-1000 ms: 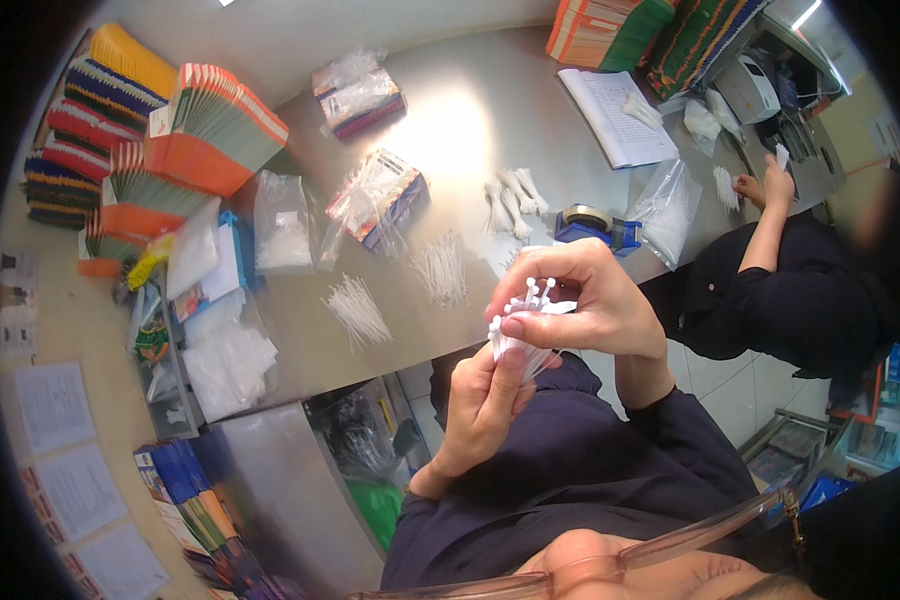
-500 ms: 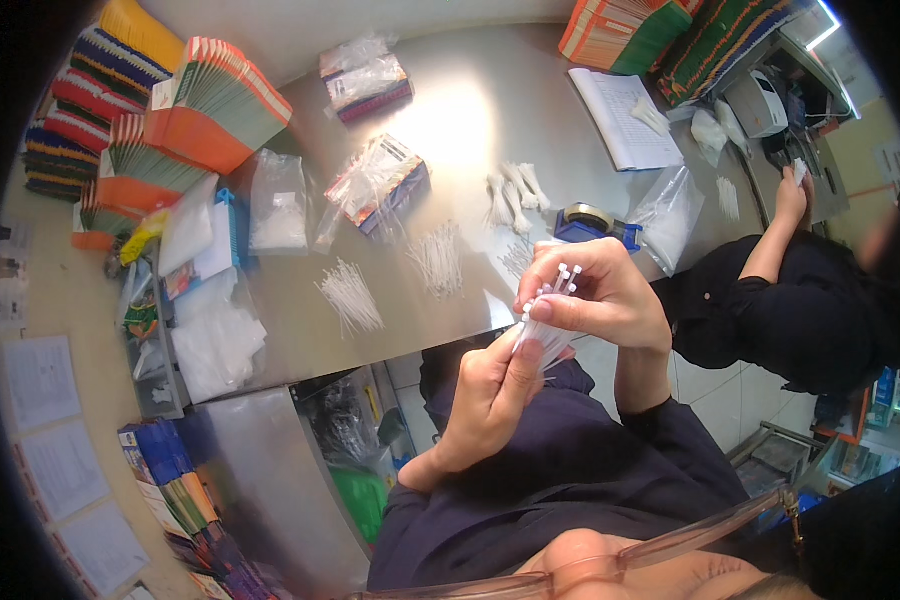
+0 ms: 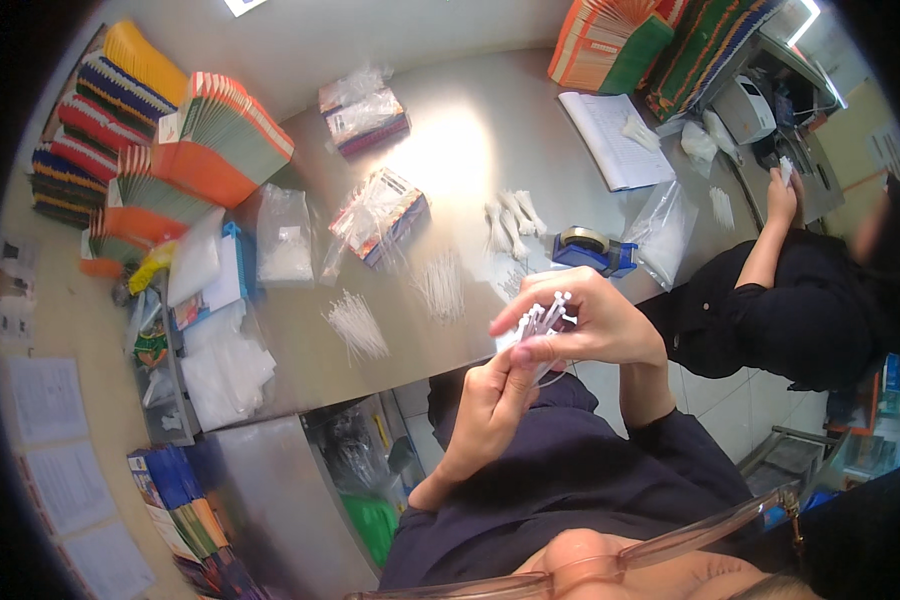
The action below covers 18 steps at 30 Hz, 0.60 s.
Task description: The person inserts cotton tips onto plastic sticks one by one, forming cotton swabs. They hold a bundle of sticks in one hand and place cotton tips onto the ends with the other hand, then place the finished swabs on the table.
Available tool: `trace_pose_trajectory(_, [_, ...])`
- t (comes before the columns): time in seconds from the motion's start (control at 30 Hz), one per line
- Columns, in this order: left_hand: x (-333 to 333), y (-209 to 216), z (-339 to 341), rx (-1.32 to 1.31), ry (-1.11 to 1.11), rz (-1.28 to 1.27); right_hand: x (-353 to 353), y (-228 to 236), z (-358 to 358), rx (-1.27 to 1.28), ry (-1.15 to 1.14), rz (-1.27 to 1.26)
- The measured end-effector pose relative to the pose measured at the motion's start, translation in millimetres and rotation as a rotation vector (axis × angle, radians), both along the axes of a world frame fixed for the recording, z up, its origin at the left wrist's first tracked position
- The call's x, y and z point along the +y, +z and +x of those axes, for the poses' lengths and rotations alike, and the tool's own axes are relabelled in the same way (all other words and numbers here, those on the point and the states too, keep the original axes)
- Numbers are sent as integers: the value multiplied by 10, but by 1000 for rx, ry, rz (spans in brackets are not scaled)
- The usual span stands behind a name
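Centre of frame, slightly right: both hands raised over the near edge of the steel table [image 3: 470, 140], working a small bundle of white cable ties [image 3: 542, 318]. Right hand [image 3: 595, 325] sits above, fingers curled round the bundle's upper part, thumb and forefinger pressed onto it, the tie heads poking out past the knuckles. Left hand [image 3: 490, 395] comes up from lower centre, fingertips pinched on the lower end of the same bundle; a bit of clear film shows between the two hands, what it is cannot be made out. Both sleeves dark navy. On the table just beyond the hands: loose fans of white ties [image 3: 355, 325] left of centre, another scatter [image 3: 440, 285] at centre, a few thicker white pieces [image 3: 510, 215] above. Blue tape dispenser [image 3: 592, 250] just above the right hand, clear plastic bag [image 3: 660, 225] beside it. Flat packets in clear wrap [image 3: 380, 210] upper centre. Stacks of orange and coloured folders [image 3: 200, 135] upper left, more folders [image 3: 620, 40] top right, an open notebook [image 3: 610, 135] below those. Far right: another person in black, one hand [image 3: 782, 195] up at a desk with a small machine
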<state>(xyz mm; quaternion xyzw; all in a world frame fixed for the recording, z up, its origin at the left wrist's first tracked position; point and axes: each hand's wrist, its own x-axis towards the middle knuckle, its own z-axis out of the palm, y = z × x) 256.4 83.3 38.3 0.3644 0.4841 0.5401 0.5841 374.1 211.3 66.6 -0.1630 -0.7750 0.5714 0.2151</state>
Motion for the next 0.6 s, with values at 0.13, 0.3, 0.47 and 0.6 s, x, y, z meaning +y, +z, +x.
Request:
trace_pose_trajectory(0.13, [11, -41, -21, 73, 2, -14, 50, -15, 77, -126, -19, -41])
trace_pose_trajectory(0.3, [27, -83, -59, 276, -31, -33, 167, 46, 174, -308, 46, 108])
trace_pose_trajectory(0.47, [52, -86, -74, 359, -39, -1, 229, 88, 135, -280, 35, 38])
trace_pose_trajectory(0.6, [65, -94, -79, 334, -61, -59, 279, 98, 161, -381, 55, 101])
